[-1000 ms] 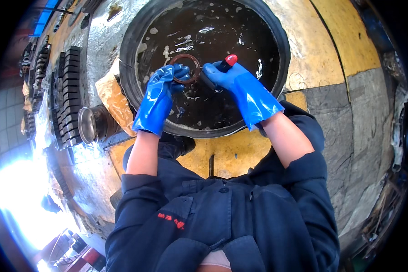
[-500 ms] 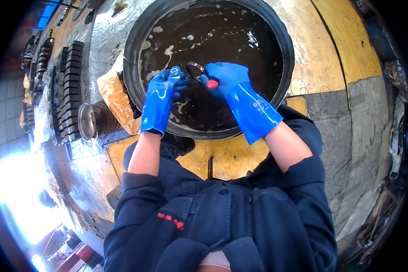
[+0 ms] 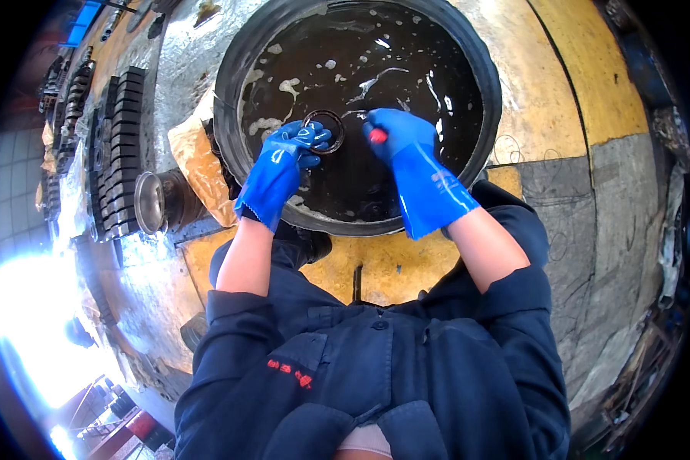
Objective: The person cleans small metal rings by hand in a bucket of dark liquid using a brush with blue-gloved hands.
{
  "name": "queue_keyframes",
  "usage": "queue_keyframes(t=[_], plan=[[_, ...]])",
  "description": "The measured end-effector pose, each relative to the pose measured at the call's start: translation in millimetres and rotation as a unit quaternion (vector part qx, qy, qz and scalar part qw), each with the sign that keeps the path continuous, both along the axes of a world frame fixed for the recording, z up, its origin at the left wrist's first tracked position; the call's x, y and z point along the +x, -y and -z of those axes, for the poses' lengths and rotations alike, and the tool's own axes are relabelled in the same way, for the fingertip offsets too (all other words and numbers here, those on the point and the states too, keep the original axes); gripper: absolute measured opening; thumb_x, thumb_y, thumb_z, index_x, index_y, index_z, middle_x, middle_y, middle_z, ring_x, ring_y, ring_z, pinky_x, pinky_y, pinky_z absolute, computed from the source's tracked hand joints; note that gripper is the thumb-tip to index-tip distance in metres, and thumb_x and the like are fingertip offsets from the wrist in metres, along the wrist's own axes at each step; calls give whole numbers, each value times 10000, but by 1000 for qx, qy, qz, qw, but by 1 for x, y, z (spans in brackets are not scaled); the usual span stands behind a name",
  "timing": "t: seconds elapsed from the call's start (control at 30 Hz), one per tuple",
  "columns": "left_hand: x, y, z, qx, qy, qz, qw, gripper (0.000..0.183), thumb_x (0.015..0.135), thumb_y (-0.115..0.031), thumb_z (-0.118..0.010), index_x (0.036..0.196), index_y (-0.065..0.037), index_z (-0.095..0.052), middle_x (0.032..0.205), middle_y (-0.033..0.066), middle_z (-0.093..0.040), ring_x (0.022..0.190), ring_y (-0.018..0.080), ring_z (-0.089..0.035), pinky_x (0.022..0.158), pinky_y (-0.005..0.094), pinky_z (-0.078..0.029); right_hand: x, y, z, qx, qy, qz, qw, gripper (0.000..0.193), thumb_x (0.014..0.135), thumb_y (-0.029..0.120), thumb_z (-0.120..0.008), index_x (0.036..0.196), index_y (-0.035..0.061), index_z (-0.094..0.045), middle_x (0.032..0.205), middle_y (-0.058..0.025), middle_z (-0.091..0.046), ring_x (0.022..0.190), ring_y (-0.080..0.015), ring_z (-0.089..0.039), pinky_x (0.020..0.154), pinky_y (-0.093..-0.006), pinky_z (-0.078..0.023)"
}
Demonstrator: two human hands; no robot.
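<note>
Gloved fingers at work over a wide black tub (image 3: 231, 96): my left hand (image 3: 287, 146) now grips the dark ring (image 3: 340, 136) by its near edge, fingers curled about it, above the liquid (image 3: 368, 73). Half a second ago the ring tilted beside my right glove, just off my left fingertips; now it lies flatter to the view, its round opening turned up, and my right hand (image 3: 405, 136) stands apart from it. That right hand stays closed around a red-ended tool (image 3: 378, 136), whose black length, plain to see a second ago, is now hidden, leaving only the red end in sight beside my thumb.

The ring is slim, brown-black and glossy, as if wet. Smooth blue gloves with jagged-edged cuffs shine in the light. The tub's thick, uneven rim looks like rubber; pale foam patches and bright streaks mark the dark liquid it holds. To my left, a crumpled brown wrapper (image 3: 195, 165) leans by the tub, next to a hollow metal cylinder (image 3: 152, 203) and a row of dark, stepped blocks (image 3: 124, 153). Worn yellow boards (image 3: 548, 69) run along the right.

Red characters mark the chest of my navy jacket (image 3: 368, 360); pale print on my right cuff is too small to make out.
</note>
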State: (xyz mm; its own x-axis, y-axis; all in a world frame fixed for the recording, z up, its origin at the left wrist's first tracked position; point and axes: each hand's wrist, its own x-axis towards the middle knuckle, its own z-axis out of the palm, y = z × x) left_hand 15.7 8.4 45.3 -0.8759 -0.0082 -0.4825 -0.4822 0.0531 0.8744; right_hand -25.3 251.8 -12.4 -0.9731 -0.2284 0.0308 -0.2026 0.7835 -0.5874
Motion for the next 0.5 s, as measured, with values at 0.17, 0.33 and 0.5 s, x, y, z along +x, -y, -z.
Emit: queue_keyframes(t=[0.17,0.33,0.5], plan=[[4,-1,1,15,-25,10,1000,389,1108,-287,-699,1391,-25,-750,1266,80,-815,1134,162,-755,949,306,-590,4,4,-25,-326,-95,-70,938,163,1010,291,-785,1122,189,-845,1088,-97,-835,999,-334,-804,911,-399,-652],[2,0,8,82,-95,64,990,360,1113,-221,-684,1405,-21,-751,1265,93,-807,1103,165,-756,942,317,-599,11,21,-48,-157,-132,-219,954,110,996,264,-741,1096,225,-764,1006,-53,-788,894,-340,-787,739,-465,-617],[0,-6,4,-46,-47,50,997,414,1141,-339,-677,1374,-5,-748,1235,79,-818,1117,179,-758,960,334,-597,3,10,-28,-201,-141,-30,969,84,992,273,-742,1038,221,-789,948,-71,-786,898,-340,-780,758,-463,-620]])
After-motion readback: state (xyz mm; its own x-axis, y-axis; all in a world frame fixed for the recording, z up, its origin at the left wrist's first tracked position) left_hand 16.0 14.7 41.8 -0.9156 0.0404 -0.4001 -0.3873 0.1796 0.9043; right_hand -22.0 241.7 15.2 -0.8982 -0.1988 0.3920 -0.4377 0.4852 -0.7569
